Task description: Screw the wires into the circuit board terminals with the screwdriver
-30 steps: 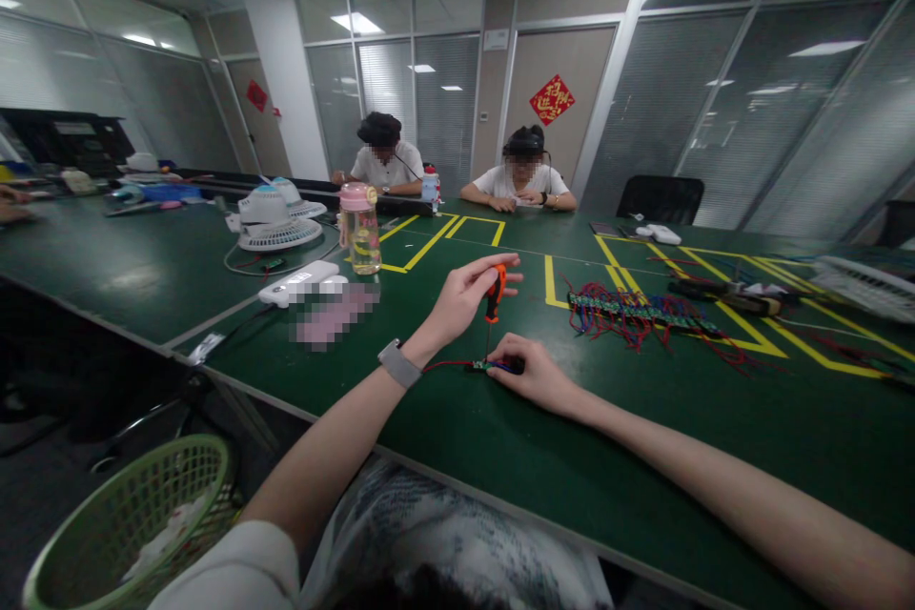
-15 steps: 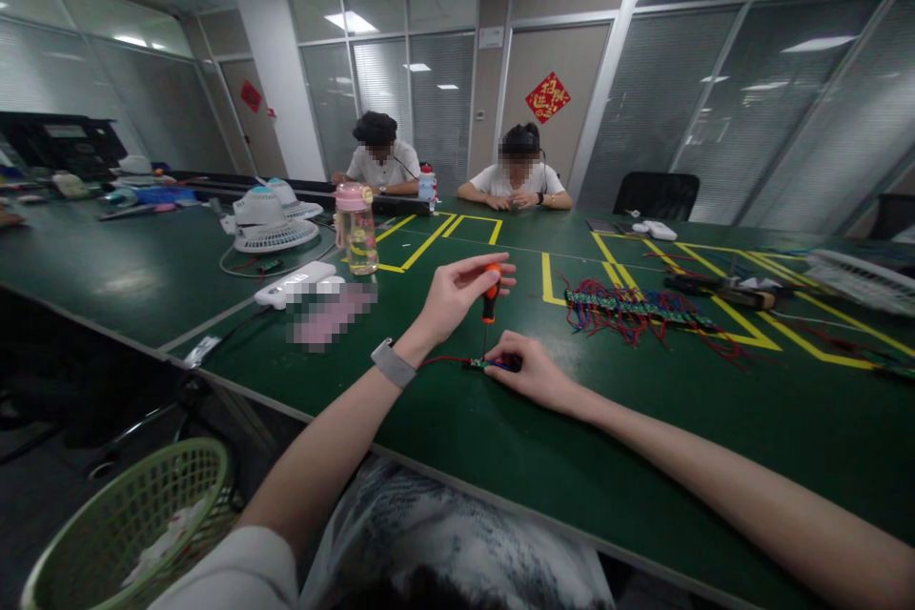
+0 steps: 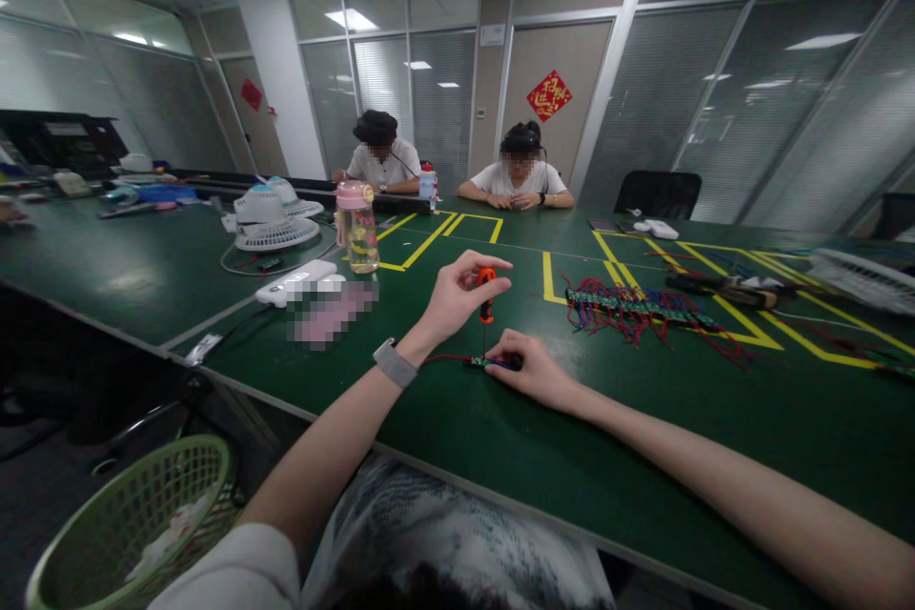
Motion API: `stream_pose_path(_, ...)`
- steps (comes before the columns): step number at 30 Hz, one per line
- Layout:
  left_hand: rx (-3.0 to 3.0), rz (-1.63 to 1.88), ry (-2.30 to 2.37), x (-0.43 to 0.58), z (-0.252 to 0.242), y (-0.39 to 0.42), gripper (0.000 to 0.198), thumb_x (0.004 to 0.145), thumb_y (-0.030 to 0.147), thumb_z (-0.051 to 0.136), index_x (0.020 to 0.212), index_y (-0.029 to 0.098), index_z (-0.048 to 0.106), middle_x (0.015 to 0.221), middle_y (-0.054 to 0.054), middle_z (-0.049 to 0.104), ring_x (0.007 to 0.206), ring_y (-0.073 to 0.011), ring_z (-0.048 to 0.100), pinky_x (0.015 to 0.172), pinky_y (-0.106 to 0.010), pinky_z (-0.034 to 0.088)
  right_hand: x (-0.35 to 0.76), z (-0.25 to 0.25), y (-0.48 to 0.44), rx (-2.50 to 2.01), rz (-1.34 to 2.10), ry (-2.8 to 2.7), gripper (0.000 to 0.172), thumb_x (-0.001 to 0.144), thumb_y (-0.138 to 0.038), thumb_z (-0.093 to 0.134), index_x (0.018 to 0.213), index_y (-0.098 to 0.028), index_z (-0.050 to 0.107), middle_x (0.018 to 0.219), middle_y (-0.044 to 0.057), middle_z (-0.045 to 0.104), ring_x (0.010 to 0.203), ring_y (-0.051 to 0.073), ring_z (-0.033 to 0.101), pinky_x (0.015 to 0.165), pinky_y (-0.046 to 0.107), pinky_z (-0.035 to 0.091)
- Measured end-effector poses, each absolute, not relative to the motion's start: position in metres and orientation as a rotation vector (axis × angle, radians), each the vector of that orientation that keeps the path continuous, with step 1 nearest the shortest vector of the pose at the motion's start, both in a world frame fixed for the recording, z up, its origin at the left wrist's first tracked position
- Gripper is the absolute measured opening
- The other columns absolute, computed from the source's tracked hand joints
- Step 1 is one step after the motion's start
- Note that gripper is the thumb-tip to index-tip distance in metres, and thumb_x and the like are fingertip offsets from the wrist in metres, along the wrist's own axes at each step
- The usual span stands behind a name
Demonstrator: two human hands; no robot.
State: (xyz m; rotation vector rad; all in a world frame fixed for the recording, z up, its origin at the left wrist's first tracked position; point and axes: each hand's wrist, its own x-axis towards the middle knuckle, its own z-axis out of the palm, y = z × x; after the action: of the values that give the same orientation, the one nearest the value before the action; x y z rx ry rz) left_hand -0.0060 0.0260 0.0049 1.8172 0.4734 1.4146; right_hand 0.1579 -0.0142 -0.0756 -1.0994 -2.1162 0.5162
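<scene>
My left hand (image 3: 464, 291) is around the orange and black handle of a screwdriver (image 3: 487, 295), its thumb and forefinger stretched out past the handle. The screwdriver stands upright, its thin shaft pointing down at a small green circuit board (image 3: 477, 362) on the green table. A red wire runs left from the board. My right hand (image 3: 521, 362) pinches the board's right end, where dark and blue wires show beside a black part. Whether the tip touches a screw is too small to tell.
Right of my hands lies a row of wired boards (image 3: 636, 305). A pink-lidded bottle (image 3: 355, 229), a white power strip (image 3: 296, 284) and white fans (image 3: 275, 219) stand left. Two people sit across the table (image 3: 400, 400). A green basket (image 3: 135, 496) is below left.
The fingers of my left hand have shifted around the screwdriver handle, with thumb and forefinger now further apart. The handle has tilted slightly left. My right hand and the board have hardly moved.
</scene>
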Motion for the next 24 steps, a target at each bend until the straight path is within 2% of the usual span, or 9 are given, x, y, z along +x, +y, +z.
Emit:
stream_pose_path(3, 1.778, 1.37, 0.402, -0.0058, 0.0046, 0.0276, 0.026, 0.083, 0.032, 0.058, 0.104, 0.02, 0.069, 0.114, -0.008, 0.061, 0.101, -0.019, 0.06, 0.083, -0.03, 0.049, 0.1582, -0.0764, -0.0137, -1.094, 0.511, -2.12, 0.006, 0.076, -0.017, 0.066, 0.08, -0.016, 0.07, 0.074, 0.001, 0.056, 0.068, 0.014, 0.054, 0.063, 0.026, 0.043)
stream_pose_path(5, 1.648, 1.279, 0.295, -0.005, 0.0039, 0.0286, 0.031, 0.088, 0.032, 0.049, 0.113, 0.02, 0.064, 0.12, -0.01, 0.06, 0.103, -0.0209, 0.061, 0.085, -0.035, 0.051, 0.1585, -0.0772, -0.0133, -1.09, 0.506, -2.119, 0.006, 0.076, -0.017, 0.066, 0.081, -0.016, 0.07, 0.074, 0.001, 0.055, 0.068, 0.014, 0.054, 0.063, 0.026, 0.043)
stream_pose_path(7, 1.588, 1.254, 0.289, -0.0046, 0.0032, 0.0288, 0.034, 0.087, 0.032, 0.053, 0.116, 0.018, 0.062, 0.112, -0.011, 0.064, 0.093, -0.0201, 0.064, 0.082, -0.036, 0.052, 0.1588, -0.078, -0.013, -1.087, 0.508, -2.117, 0.006, 0.076, -0.017, 0.066, 0.081, -0.016, 0.07, 0.074, 0.001, 0.055, 0.069, 0.014, 0.054, 0.063, 0.026, 0.043)
stream_pose_path(10, 1.689, 1.373, 0.427, -0.0055, 0.0032, 0.0286, 0.031, 0.077, 0.031, 0.067, 0.104, 0.017, 0.067, 0.096, -0.007, 0.067, 0.081, -0.0149, 0.063, 0.077, -0.031, 0.052, 0.1592, -0.0789, -0.0128, -1.087, 0.514, -2.114, 0.006, 0.077, -0.018, 0.066, 0.081, -0.016, 0.07, 0.075, 0.002, 0.056, 0.069, 0.014, 0.054, 0.062, 0.026, 0.043)
stream_pose_path(13, 1.799, 1.425, 0.49, -0.0063, 0.0034, 0.0292, 0.026, 0.075, 0.031, 0.069, 0.099, 0.019, 0.07, 0.105, -0.006, 0.063, 0.09, -0.0154, 0.06, 0.077, -0.026, 0.05, 0.1594, -0.0793, -0.0126, -1.08, 0.516, -2.114, 0.007, 0.077, -0.018, 0.066, 0.081, -0.016, 0.07, 0.076, 0.002, 0.056, 0.069, 0.014, 0.055, 0.063, 0.026, 0.043)
stream_pose_path(15, 1.741, 1.353, 0.391, -0.0056, 0.003, 0.0298, 0.028, 0.083, 0.033, 0.059, 0.107, 0.02, 0.067, 0.113, -0.009, 0.061, 0.099, -0.0184, 0.06, 0.08, -0.029, 0.051, 0.1593, -0.0792, -0.0126, -1.081, 0.516, -2.114, 0.007, 0.077, -0.018, 0.066, 0.082, -0.016, 0.07, 0.076, 0.002, 0.056, 0.069, 0.014, 0.055, 0.063, 0.026, 0.043)
stream_pose_path(17, 1.644, 1.275, 0.305, -0.0044, 0.0024, 0.0296, 0.033, 0.088, 0.034, 0.051, 0.116, 0.02, 0.062, 0.113, -0.01, 0.062, 0.097, -0.0195, 0.062, 0.08, -0.034, 0.053, 0.159, -0.0787, -0.0128, -1.088, 0.516, -2.112, 0.006, 0.077, -0.018, 0.066, 0.081, -0.016, 0.07, 0.076, 0.002, 0.056, 0.069, 0.014, 0.055, 0.063, 0.026, 0.043)
stream_pose_path(21, 1.72, 1.381, 0.428, -0.0036, 0.0026, 0.0268, 0.032, 0.078, 0.032, 0.067, 0.107, 0.018, 0.066, 0.094, -0.006, 0.065, 0.079, -0.014, 0.062, 0.072, -0.029, 0.053, 0.1584, -0.077, -0.0139, -1.097, 0.519, -2.113, 0.006, 0.077, -0.018, 0.066, 0.081, -0.016, 0.07, 0.076, 0.002, 0.056, 0.07, 0.014, 0.055, 0.063, 0.027, 0.043)
stream_pose_path(24, 1.838, 1.447, 0.484, -0.0042, 0.0034, 0.0258, 0.026, 0.076, 0.032, 0.068, 0.099, 0.019, 0.07, 0.103, -0.006, 0.061, 0.087, -0.014, 0.06, 0.074, -0.024, 0.05, 0.1583, -0.0766, -0.0143, -1.091, 0.526, -2.111, 0.006, 0.077, -0.018, 0.066, 0.081, -0.015, 0.07, 0.076, 0.002, 0.056, 0.069, 0.014, 0.055, 0.063, 0.027, 0.043)
